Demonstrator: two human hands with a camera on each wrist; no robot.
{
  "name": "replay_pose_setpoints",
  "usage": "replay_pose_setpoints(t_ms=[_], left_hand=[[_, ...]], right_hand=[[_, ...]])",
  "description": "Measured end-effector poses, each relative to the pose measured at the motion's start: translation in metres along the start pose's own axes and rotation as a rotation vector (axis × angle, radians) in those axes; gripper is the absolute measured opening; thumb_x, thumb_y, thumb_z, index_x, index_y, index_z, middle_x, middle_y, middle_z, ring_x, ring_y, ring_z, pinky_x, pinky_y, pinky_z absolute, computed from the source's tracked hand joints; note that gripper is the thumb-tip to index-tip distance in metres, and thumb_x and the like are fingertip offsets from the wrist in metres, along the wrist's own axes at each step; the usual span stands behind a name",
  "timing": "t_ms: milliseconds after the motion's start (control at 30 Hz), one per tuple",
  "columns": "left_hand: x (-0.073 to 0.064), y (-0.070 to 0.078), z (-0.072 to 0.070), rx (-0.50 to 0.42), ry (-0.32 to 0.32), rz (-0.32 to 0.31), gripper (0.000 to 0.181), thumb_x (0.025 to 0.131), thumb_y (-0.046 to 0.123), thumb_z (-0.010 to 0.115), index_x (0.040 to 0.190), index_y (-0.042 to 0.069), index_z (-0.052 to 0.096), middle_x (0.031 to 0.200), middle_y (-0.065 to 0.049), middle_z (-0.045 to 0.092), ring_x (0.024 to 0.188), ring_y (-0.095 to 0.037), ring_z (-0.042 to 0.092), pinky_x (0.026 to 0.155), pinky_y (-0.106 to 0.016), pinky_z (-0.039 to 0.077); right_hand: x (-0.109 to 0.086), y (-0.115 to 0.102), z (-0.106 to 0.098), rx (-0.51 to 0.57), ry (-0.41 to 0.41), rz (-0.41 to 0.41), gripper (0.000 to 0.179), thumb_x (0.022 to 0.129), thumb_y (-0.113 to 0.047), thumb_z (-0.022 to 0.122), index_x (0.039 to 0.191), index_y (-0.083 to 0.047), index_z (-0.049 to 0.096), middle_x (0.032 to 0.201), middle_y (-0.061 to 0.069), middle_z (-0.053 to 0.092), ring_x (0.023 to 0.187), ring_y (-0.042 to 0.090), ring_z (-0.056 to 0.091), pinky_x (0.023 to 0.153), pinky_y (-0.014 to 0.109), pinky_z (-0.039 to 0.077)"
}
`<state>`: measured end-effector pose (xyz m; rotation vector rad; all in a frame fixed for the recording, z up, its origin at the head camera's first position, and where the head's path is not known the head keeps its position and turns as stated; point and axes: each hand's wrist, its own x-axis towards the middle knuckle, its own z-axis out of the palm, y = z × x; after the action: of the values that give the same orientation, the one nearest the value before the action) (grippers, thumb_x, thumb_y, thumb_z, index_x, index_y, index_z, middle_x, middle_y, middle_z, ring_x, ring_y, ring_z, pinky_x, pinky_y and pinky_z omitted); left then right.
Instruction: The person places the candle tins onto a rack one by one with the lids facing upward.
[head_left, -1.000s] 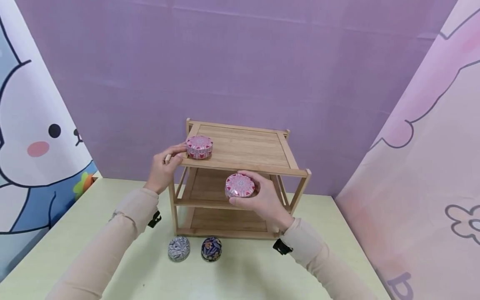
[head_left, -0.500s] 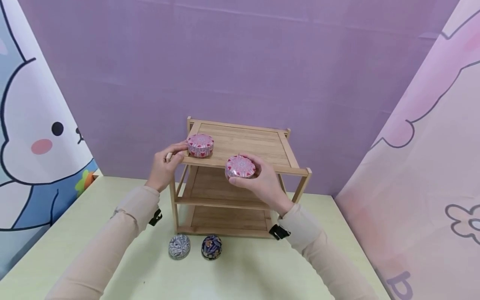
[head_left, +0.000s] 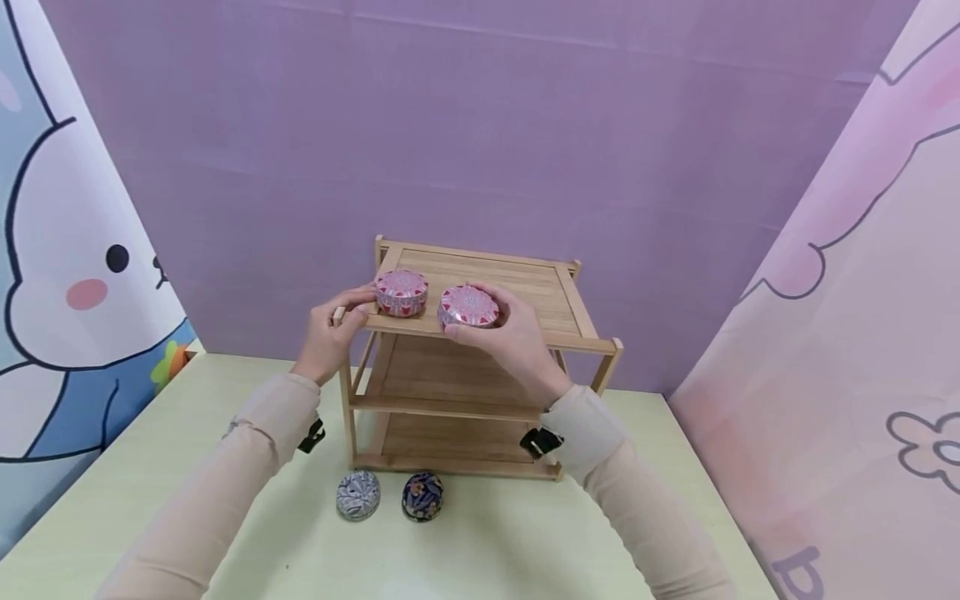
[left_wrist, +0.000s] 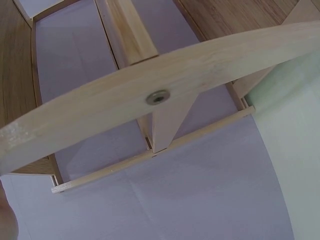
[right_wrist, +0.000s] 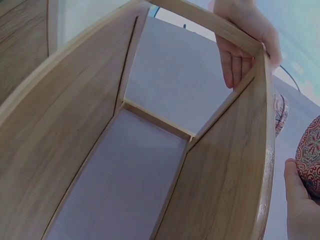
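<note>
A three-tier wooden shelf (head_left: 517,279) stands on the table. My left hand (head_left: 330,333) grips its front left corner; in the right wrist view that left hand (right_wrist: 247,32) has its fingers below the top board. Right beside these fingertips, a round pink patterned tin (head_left: 401,293) sits on the top board. My right hand (head_left: 517,337) pinches a second, matching pink tin (head_left: 468,307) between thumb and fingers, at the board's front edge; whether its base touches the wood I cannot tell. The left wrist view shows mostly the shelf's side frame (left_wrist: 200,65).
A grey-white patterned tin (head_left: 357,496) and a dark blue floral tin (head_left: 423,497) lie on the pale green table (head_left: 465,558) before the shelf. Behind rises a purple backdrop (head_left: 480,125), with cartoon-printed panels at both sides.
My right hand has raised the second pink tin from in front of the middle tier to the top board's front edge, then shifted it left towards the other. The left hand stays at the corner.
</note>
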<state>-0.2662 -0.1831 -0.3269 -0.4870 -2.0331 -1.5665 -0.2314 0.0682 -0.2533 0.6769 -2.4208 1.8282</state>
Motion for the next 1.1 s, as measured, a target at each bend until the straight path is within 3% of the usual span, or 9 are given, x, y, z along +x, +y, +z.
replay_pose_setpoints(t_ms=[267,367,533,667,933,1100], left_hand=[[-0.001,0.0,-0.002,0.013,-0.002,-0.016,0.026,0.089,0.009,0.051,0.111,0.002,0.062,0.129,-0.009,0.055,0.124,-0.022,0.046,0.105,-0.021,0.034],[-0.002,0.009,-0.002,0.013,-0.013,-0.024,0.027,0.09,0.009,0.05,0.112,-0.001,0.061,0.129,-0.012,0.054,0.125,-0.024,0.045,0.106,-0.023,0.033],[-0.006,0.027,0.0,0.009,-0.009,-0.005,0.028,0.089,0.007,0.049,0.111,-0.008,0.059,0.127,-0.02,0.053,0.123,-0.03,0.045,0.103,-0.016,0.034],[-0.006,0.03,0.0,0.021,-0.006,-0.007,0.028,0.089,0.006,0.049,0.111,-0.008,0.059,0.127,-0.021,0.053,0.122,-0.031,0.046,0.101,-0.013,0.035],[-0.006,0.029,0.0,0.006,-0.008,-0.008,0.028,0.089,0.006,0.048,0.11,-0.008,0.059,0.127,-0.02,0.053,0.123,-0.03,0.046,0.099,-0.01,0.035],[-0.001,0.011,0.0,-0.005,-0.002,-0.005,0.027,0.088,0.006,0.05,0.11,-0.005,0.061,0.127,-0.016,0.054,0.123,-0.027,0.047,0.099,-0.01,0.035]], right_hand=[[0.013,-0.001,0.003,-0.013,0.016,-0.003,0.066,0.069,-0.027,0.078,0.128,-0.021,0.049,0.119,0.001,0.057,0.104,0.014,0.057,0.088,0.03,0.049],[0.018,0.0,0.003,-0.026,0.031,0.002,0.067,0.068,-0.026,0.079,0.128,-0.02,0.05,0.119,0.002,0.057,0.104,0.014,0.057,0.089,0.029,0.049],[0.026,0.001,0.004,-0.061,0.046,0.021,0.067,0.067,-0.027,0.08,0.127,-0.02,0.05,0.12,0.0,0.057,0.105,0.014,0.056,0.091,0.031,0.048],[0.031,0.003,0.004,-0.077,0.053,0.043,0.07,0.066,-0.029,0.08,0.128,-0.018,0.049,0.122,-0.001,0.055,0.109,0.014,0.054,0.095,0.033,0.045],[0.041,0.006,0.003,-0.096,0.066,0.091,0.075,0.064,-0.033,0.081,0.129,-0.018,0.048,0.124,-0.002,0.054,0.112,0.014,0.051,0.098,0.033,0.042],[0.046,0.006,0.003,-0.11,0.063,0.127,0.073,0.065,-0.033,0.081,0.129,-0.019,0.048,0.124,-0.001,0.054,0.112,0.014,0.051,0.099,0.032,0.041]])
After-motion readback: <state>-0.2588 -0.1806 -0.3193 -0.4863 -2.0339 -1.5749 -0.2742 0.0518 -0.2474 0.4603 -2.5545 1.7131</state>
